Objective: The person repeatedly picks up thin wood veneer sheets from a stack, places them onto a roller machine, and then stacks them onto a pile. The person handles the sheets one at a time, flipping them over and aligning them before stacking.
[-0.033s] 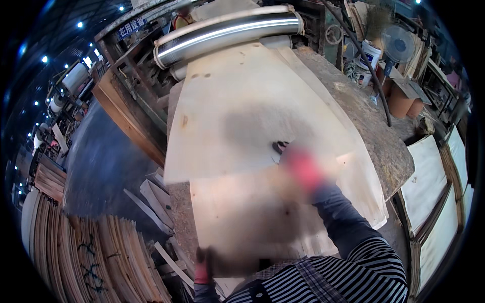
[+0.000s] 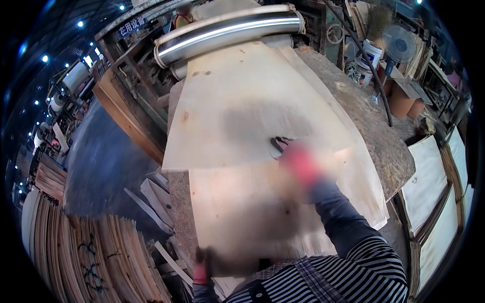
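A: Right hand (image 2: 299, 162)?
B: Red-gloved, blurred, stretched far over the near veneer sheet (image 2: 242, 212). It's at the seam where that sheet meets the far veneer sheet (image 2: 242, 106). A small dark tool (image 2: 278, 144) is touching its far-left side. Can't tell whether the fingers are pinching it or flat, too smeared.

A: Left hand (image 2: 201, 270)?
B: Near edge, red glove too, at the near-left corner of the near sheet. Looks closed on the sheet's edge, but the grip isn't clear.

A: So the sheet lies where?
B: Between both hands, flat on the worn workbench (image 2: 384, 146), running from the left hand up to the right.

A: Containers?
B: White bucket (image 2: 373, 53) far right, beside a standing fan (image 2: 399, 44); contents hidden. Brown cardboard box (image 2: 404, 101) near it, inside not visible.

A: Anything else?
B: Shiny metal roller (image 2: 227, 30) at the far end. Stacked veneer strips (image 2: 91, 257) near left on the floor.
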Demonstrator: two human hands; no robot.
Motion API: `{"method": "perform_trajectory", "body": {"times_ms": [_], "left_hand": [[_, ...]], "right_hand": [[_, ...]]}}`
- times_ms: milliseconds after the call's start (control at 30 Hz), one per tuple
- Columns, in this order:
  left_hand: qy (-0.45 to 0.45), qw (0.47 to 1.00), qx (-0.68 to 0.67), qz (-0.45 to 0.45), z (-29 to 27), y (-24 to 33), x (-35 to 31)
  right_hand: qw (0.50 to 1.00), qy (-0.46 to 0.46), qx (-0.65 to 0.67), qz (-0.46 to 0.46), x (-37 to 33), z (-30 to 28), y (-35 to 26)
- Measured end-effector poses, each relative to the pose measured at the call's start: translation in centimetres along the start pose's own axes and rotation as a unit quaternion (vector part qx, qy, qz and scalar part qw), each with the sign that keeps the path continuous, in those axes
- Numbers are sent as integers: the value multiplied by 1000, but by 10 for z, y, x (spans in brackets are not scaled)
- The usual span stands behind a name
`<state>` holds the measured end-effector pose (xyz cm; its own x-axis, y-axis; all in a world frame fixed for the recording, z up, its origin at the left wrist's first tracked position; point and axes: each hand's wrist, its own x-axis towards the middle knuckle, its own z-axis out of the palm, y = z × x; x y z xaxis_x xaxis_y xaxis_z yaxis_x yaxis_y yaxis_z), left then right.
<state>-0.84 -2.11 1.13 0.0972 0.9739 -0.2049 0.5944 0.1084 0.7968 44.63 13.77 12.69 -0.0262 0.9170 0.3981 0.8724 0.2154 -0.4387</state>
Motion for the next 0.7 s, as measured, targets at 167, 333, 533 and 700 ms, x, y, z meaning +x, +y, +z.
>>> {"method": "perform_trajectory", "body": {"times_ms": [167, 333, 533, 700], "left_hand": [[5, 992, -125, -18, -15, 40, -1], [-69, 947, -313, -18, -33, 69, -22], [-102, 900, -421, 43, -79, 188, -21], [-41, 883, -441, 155, -110, 224, -24]], "right_hand": [[989, -8, -139, -44, -13, 21, -28], [965, -242, 2, -102, -143, -21, -75], [959, -277, -40, -36, -258, -36, -84], [996, 18, 88, 24, -258, -86, -103]]}}
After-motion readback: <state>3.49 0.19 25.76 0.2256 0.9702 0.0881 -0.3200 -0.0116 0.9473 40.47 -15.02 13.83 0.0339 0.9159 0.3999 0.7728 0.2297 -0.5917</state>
